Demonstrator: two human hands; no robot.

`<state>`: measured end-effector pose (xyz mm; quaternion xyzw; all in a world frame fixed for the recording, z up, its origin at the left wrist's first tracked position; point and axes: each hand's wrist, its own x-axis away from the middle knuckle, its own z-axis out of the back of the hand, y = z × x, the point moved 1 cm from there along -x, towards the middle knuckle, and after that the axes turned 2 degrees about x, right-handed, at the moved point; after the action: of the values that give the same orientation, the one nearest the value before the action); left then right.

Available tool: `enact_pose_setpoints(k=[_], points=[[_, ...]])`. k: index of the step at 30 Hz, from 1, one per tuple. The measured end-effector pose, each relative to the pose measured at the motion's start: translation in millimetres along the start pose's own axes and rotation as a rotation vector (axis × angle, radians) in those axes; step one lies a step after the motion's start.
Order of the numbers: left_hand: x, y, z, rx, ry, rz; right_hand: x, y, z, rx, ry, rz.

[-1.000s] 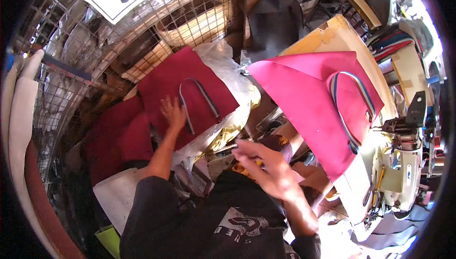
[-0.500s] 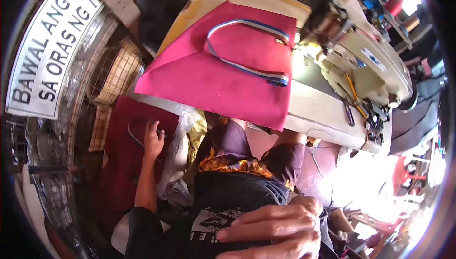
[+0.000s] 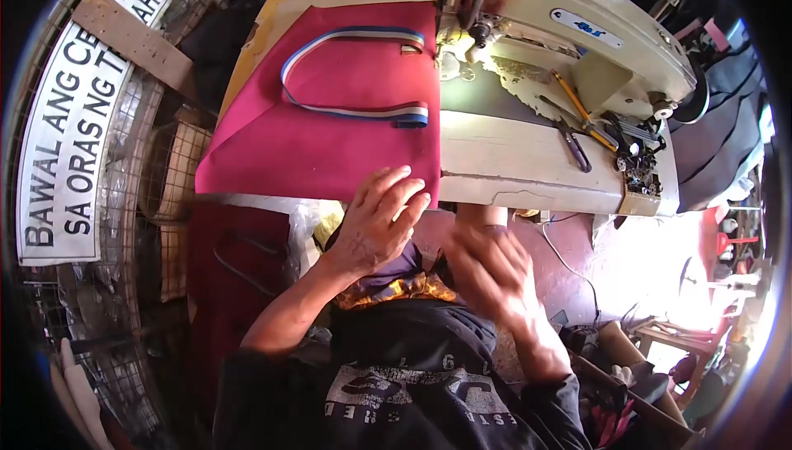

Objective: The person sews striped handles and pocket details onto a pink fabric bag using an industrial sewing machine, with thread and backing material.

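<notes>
My left hand point(image 3: 381, 217) is raised just over the front edge of a pink fabric panel point(image 3: 355, 157), fingers stretched out and nothing in them. The panel lies flat on the sewing table. A striped blue-and-white strap point(image 3: 363, 109) curves in a U on it, both ends close to the panel's right edge. My right hand point(image 3: 492, 273) hangs over my right knee, in front of the table edge; motion blurs its fingers. Beyond the strap stands a sewing machine point(image 3: 594, 33), its lamp lighting the needle area.
Scissors point(image 3: 575, 146), a yellow pencil-like tool point(image 3: 584, 110) and small metal parts point(image 3: 642, 161) lie on the table's right side. Dark red fabric point(image 3: 239, 264) with a strap hangs at my left. A wire grid with a lettered sign point(image 3: 66, 149) stands at far left.
My left hand has come from the dark red fabric at the left up to the pink panel's front edge. My right hand has moved away from my chest to over my knee. The view has shifted right.
</notes>
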<state>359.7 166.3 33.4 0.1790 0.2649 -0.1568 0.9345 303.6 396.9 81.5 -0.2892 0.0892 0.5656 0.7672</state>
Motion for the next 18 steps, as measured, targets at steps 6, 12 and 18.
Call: enact_pose_setpoints(k=[6, 12, 18], points=[[-65.4, -31.0, 7.6, -0.054, 0.042, -0.007, -25.9, 67.0, -67.5, 0.27, 0.079, 0.122], [-97.2, -85.6, -26.4, -0.128, -0.177, -0.073, -27.8, 67.8, -72.1, 0.265, 0.088, 0.152], [-94.4, -95.8, -25.2, -0.057, -0.219, -0.094, -40.6, 58.7, -61.3, 0.176, 0.033, 0.102]])
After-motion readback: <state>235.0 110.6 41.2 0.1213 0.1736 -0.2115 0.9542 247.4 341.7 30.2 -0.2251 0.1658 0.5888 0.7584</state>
